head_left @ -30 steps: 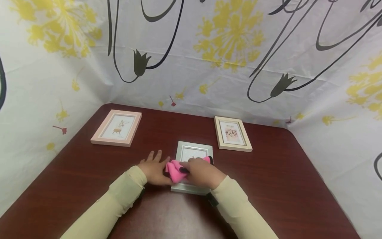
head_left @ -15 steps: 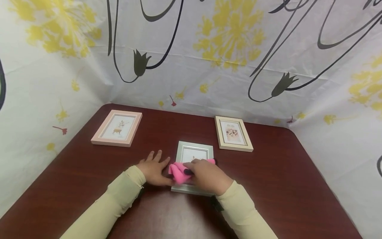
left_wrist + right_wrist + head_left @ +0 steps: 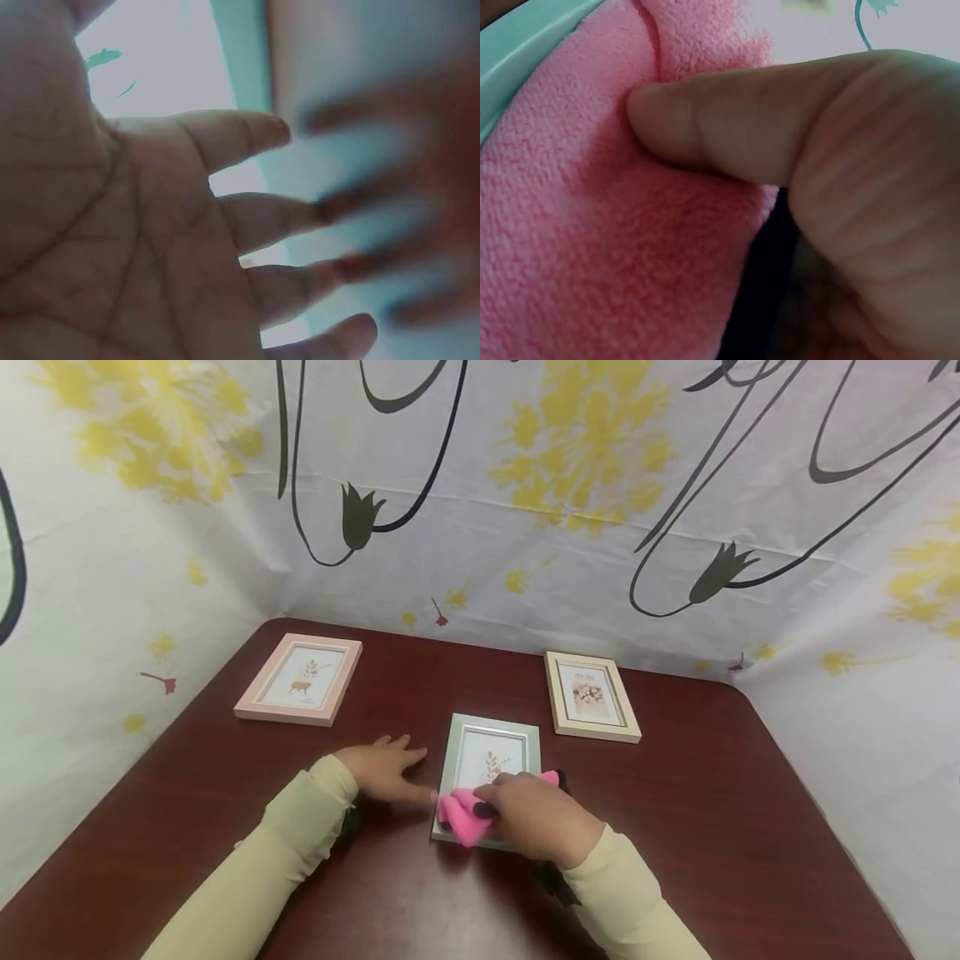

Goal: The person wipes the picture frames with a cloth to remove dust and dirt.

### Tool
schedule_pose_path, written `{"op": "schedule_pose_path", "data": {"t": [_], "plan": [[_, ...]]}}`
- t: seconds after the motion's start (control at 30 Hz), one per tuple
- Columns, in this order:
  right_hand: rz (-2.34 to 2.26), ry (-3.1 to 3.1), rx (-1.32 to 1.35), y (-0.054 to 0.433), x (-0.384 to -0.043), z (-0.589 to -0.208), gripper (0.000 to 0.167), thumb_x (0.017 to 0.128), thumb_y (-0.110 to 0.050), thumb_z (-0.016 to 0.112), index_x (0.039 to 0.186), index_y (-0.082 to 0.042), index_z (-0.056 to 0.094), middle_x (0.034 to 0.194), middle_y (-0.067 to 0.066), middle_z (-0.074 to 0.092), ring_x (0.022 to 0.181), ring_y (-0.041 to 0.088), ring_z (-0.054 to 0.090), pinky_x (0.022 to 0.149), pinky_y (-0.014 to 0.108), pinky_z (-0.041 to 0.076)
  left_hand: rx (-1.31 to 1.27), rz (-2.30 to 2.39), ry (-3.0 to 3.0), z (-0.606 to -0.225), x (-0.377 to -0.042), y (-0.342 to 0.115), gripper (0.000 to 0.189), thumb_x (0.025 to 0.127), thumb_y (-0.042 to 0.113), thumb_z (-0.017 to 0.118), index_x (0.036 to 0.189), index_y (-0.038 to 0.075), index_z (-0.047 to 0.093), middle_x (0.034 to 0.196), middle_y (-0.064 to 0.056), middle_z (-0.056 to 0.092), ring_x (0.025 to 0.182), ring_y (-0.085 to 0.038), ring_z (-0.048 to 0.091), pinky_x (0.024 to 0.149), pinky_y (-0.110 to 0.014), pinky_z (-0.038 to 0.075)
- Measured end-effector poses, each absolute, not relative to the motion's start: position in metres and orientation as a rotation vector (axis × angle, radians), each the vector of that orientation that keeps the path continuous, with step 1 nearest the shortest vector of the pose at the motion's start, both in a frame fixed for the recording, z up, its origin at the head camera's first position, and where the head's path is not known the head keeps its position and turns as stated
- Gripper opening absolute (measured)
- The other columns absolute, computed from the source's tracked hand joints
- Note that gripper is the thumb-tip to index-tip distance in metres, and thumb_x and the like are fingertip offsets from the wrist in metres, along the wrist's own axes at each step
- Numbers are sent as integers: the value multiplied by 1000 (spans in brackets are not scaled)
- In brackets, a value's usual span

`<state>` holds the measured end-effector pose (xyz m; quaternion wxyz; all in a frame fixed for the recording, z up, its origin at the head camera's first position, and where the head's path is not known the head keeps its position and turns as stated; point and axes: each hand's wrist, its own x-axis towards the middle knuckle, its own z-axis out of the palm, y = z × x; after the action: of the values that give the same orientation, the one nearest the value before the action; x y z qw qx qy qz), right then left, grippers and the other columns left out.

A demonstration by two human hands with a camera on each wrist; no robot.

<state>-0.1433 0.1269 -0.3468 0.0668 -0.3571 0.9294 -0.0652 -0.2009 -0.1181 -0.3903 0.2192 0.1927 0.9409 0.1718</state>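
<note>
A pale green picture frame [image 3: 491, 725] with a plant print lies flat on the table. My right hand [image 3: 543, 818] grips a bunched pink cloth [image 3: 467, 817] with dark edging over the frame's lower half. In the right wrist view the thumb presses into the fluffy cloth [image 3: 630, 247], and the rest of the fingers are mostly hidden. Left of the frame, my left hand [image 3: 386, 770] has its fingers spread over the table, the thumb tip right at the frame's left edge. The left wrist view shows the palm [image 3: 97, 225] with straight fingers and nothing held.
On the dark red-brown table [image 3: 187, 827], a pink picture frame [image 3: 247, 703] lies at the back left and a cream one [image 3: 596, 731] at the back right. A white curtain [image 3: 465, 477] with flower patterns surrounds the back and sides.
My right hand has slid the pink cloth down and slightly right across the green frame, uncovering more of its print. The left hand has shifted slightly left.
</note>
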Motion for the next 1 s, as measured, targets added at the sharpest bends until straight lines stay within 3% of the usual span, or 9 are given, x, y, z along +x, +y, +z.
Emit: {"op": "schedule_pose_path", "data": {"t": [0.23, 0.4, 0.53, 0.67, 0.77, 1.0], "plan": [[-40, 2832, -1159, 111, -128, -350, 40, 88, -15, 74, 127, -16, 68, 102, 2, 67, 92, 21, 64, 79, 34, 54, 518, 537, 2619, -391, -223, -106, 92, 83, 67, 64, 153, 13, 40, 160, -29, 15, 145, -53, 0, 111, -69, 16], [3, 2825, -1186, 103, -124, -354, 33, 87, -11, 71, 119, -19, 70, 94, -1, 64, 86, 18, 61, 69, 29, 53, 477, 510, 2609, -399, -226, -110, 92, 82, 67, 65, 154, 15, 39, 161, -27, 13, 145, -54, 3, 110, -70, 17], [-114, 2782, -1099, 117, -136, -354, 28, 88, -9, 71, 115, -18, 72, 92, -2, 64, 83, 14, 61, 74, 30, 53, 477, 529, 2612, -400, -225, -114, 93, 83, 68, 63, 154, 15, 38, 161, -27, 12, 145, -54, 6, 111, -68, 17], [-170, 2830, -1001, 137, -150, -352, 16, 84, -2, 73, 94, -15, 71, 79, -3, 58, 72, 14, 56, 69, 32, 50, 471, 560, 2602, -399, -223, -116, 92, 83, 67, 63, 154, 12, 39, 161, -27, 13, 145, -52, 5, 112, -66, 16], [-134, 2865, -965, 140, -152, -352, 16, 83, 1, 72, 91, -13, 70, 75, -3, 54, 69, 14, 52, 67, 32, 48, 471, 578, 2593, -398, -224, -118, 91, 84, 64, 63, 153, 9, 39, 161, -26, 14, 146, -51, 5, 113, -65, 16], [-40, 2817, -1194, 110, -127, -354, 34, 88, -10, 71, 120, -19, 71, 104, -1, 67, 94, 19, 63, 83, 32, 53, 501, 569, 2597, -396, -225, -117, 90, 85, 63, 64, 152, 8, 40, 160, -28, 15, 145, -53, 7, 112, -66, 18]]}}
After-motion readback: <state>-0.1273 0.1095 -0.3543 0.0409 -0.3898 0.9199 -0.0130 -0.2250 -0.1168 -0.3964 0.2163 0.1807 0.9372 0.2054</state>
